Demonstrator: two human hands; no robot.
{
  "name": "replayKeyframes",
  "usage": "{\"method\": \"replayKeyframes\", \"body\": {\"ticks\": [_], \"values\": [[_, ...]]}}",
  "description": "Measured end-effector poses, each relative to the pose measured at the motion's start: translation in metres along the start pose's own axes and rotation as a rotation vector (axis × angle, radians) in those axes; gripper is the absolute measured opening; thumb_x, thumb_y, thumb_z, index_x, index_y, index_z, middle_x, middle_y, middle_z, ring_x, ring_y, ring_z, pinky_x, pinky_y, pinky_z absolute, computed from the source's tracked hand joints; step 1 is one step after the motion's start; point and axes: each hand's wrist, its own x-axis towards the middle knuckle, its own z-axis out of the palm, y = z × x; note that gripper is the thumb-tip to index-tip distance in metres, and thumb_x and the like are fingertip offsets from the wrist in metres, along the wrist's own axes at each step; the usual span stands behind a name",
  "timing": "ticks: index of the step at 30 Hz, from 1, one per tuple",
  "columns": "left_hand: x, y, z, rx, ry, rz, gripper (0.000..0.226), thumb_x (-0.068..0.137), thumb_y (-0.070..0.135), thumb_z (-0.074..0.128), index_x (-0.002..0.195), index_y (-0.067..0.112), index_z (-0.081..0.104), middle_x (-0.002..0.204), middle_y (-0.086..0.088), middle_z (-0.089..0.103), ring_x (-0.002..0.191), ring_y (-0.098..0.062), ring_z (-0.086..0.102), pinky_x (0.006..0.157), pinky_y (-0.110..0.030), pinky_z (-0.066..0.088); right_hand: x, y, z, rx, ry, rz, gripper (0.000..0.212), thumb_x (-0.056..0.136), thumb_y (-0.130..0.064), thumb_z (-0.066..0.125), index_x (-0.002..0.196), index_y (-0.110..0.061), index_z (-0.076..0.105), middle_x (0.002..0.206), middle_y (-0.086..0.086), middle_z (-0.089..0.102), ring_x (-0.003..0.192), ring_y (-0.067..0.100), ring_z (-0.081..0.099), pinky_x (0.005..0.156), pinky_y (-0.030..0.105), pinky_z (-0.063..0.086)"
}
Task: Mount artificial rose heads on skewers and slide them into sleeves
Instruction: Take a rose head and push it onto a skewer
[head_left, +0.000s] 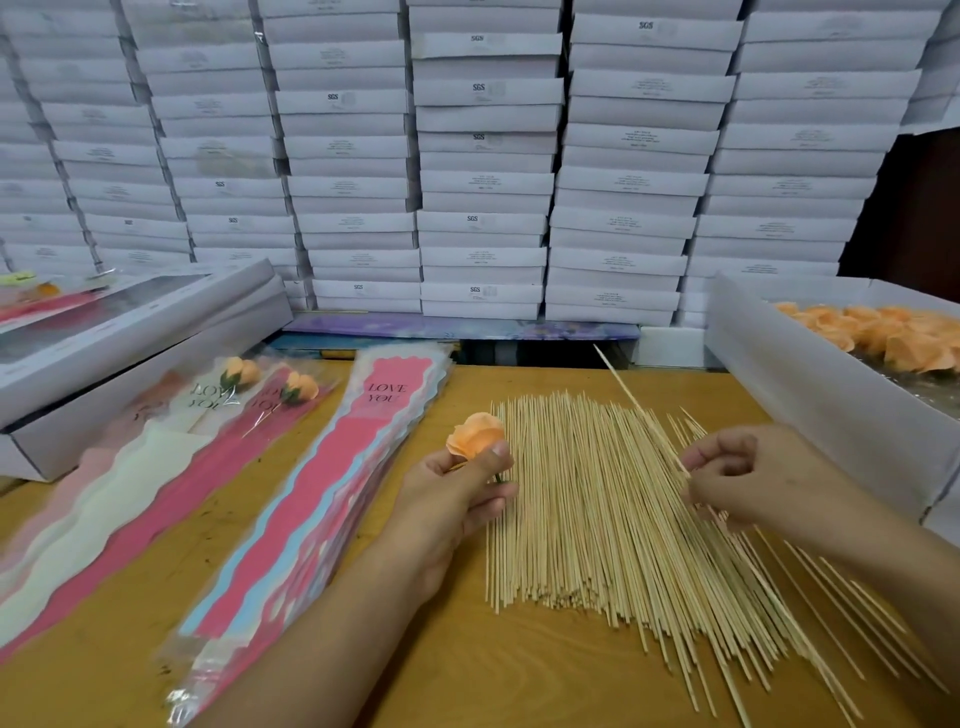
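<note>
Rose head (475, 435), one, orange, sits pinched in the left hand (451, 499) grip above the counter (545, 670). One skewer (641, 410) is pinched in the right hand (737, 475) grip, tip pointing away. Hundreds more skewers (587, 514) lie between the hands. Two finished roses (270, 382) lie in sleeves at left, beside one sleeve stack (332, 483). One box of roses (800, 374) crowds the right edge; bare wood remains near the front edge.
</note>
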Motion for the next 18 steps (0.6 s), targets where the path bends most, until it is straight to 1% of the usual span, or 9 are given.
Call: {"method": "replayKeyframes", "body": {"ticks": [2,5,7,10,12,14,15,17,18], "values": [[0.001,0.001,-0.002,-0.022,-0.004,-0.006,0.064,0.062,0.036,0.083,0.115,0.005,0.068,0.104,-0.007,0.078,0.083,-0.014,0.076,0.06,-0.019,0.058,-0.004,-0.004,0.005,0.036,-0.051,-0.019,0.018,0.082,-0.004,0.074,0.095,-0.018,0.073,0.076,0.008,0.075,0.065,0.01,0.07,0.052,0.016,0.052],[0.002,0.002,-0.004,-0.07,-0.022,-0.024,0.052,0.068,0.034,0.079,0.111,0.006,0.07,0.103,-0.008,0.078,0.084,-0.013,0.076,0.063,-0.02,0.06,-0.008,-0.008,0.01,0.045,-0.116,-0.072,0.018,0.082,-0.008,0.072,0.082,-0.024,0.081,0.075,0.006,0.075,0.065,0.009,0.069,0.054,0.015,0.052],[0.004,0.003,-0.005,-0.126,-0.033,-0.04,0.045,0.07,0.031,0.078,0.106,0.005,0.07,0.101,-0.01,0.078,0.084,-0.013,0.075,0.065,-0.021,0.061,-0.011,-0.012,0.013,0.048,-0.151,-0.104,0.023,0.081,-0.014,0.071,0.079,-0.035,0.08,0.074,0.005,0.075,0.063,0.009,0.069,0.054,0.014,0.051],[0.005,0.006,-0.009,-0.215,-0.055,-0.071,0.037,0.072,0.026,0.077,0.101,0.003,0.071,0.099,-0.014,0.077,0.084,-0.016,0.076,0.067,-0.022,0.062,-0.015,-0.015,0.014,0.025,-0.179,-0.15,0.015,0.079,-0.028,0.071,0.079,-0.041,0.079,0.074,0.001,0.075,0.067,0.013,0.069,0.056,0.016,0.053],[0.006,0.008,-0.011,-0.267,-0.061,-0.083,0.035,0.072,0.024,0.077,0.099,0.002,0.072,0.101,-0.017,0.076,0.085,-0.018,0.076,0.067,-0.024,0.062,-0.016,-0.014,0.014,-0.023,-0.178,-0.175,0.009,0.076,-0.042,0.07,0.079,-0.043,0.078,0.075,-0.001,0.075,0.07,0.02,0.069,0.059,0.024,0.058],[0.006,0.01,-0.011,-0.315,-0.054,-0.089,0.036,0.073,0.023,0.077,0.101,0.001,0.071,0.102,-0.019,0.076,0.085,-0.02,0.077,0.066,-0.026,0.063,-0.017,-0.014,0.016,-0.069,-0.183,-0.183,0.012,0.074,-0.049,0.068,0.08,-0.046,0.077,0.078,-0.002,0.076,0.075,0.027,0.069,0.068,0.038,0.06],[0.007,0.011,-0.011,-0.338,-0.048,-0.089,0.036,0.073,0.022,0.076,0.101,0.0,0.07,0.102,-0.02,0.076,0.085,-0.021,0.077,0.065,-0.026,0.063,-0.017,-0.014,0.017,-0.094,-0.19,-0.19,0.009,0.077,-0.047,0.068,0.08,-0.047,0.077,0.079,-0.002,0.076,0.075,0.026,0.07,0.068,0.039,0.061],[0.007,0.012,-0.011,-0.38,-0.036,-0.088,0.034,0.074,0.021,0.075,0.101,0.001,0.069,0.1,-0.02,0.076,0.084,-0.022,0.077,0.064,-0.027,0.063,-0.017,-0.012,0.018,-0.141,-0.205,-0.208,0.015,0.085,-0.036,0.07,0.079,-0.049,0.076,0.077,-0.004,0.076,0.066,0.02,0.068,0.06,0.028,0.059],[0.006,0.012,-0.01,-0.396,-0.033,-0.088,0.034,0.074,0.02,0.074,0.102,0.001,0.069,0.099,-0.02,0.076,0.083,-0.022,0.077,0.063,-0.027,0.063,-0.018,-0.011,0.019,-0.168,-0.204,-0.207,0.019,0.086,-0.033,0.071,0.078,-0.049,0.077,0.076,-0.004,0.076,0.063,0.018,0.066,0.057,0.026,0.057]]}}
